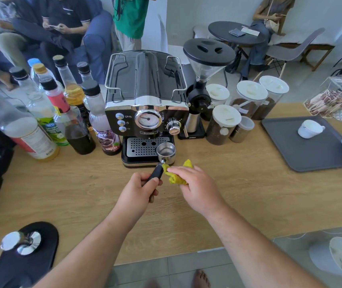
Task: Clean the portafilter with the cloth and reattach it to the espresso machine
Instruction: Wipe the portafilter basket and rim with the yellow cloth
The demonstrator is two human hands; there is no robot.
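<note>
My left hand (140,189) grips the black handle of the portafilter (165,151). Its steel basket faces up, just in front of the drip tray of the black espresso machine (147,100). My right hand (197,187) holds a crumpled yellow cloth (175,176) against the neck of the portafilter, right beside the handle. The basket looks empty and shiny inside. Both hands hover low over the wooden counter (238,183).
Several syrup bottles (72,113) crowd the left of the machine. A grinder (204,84) and lidded coffee jars (224,123) stand to its right. A grey tray (311,154) with a white cup (309,128) lies far right. A tamper (20,242) rests on a black mat at near left. People sit behind.
</note>
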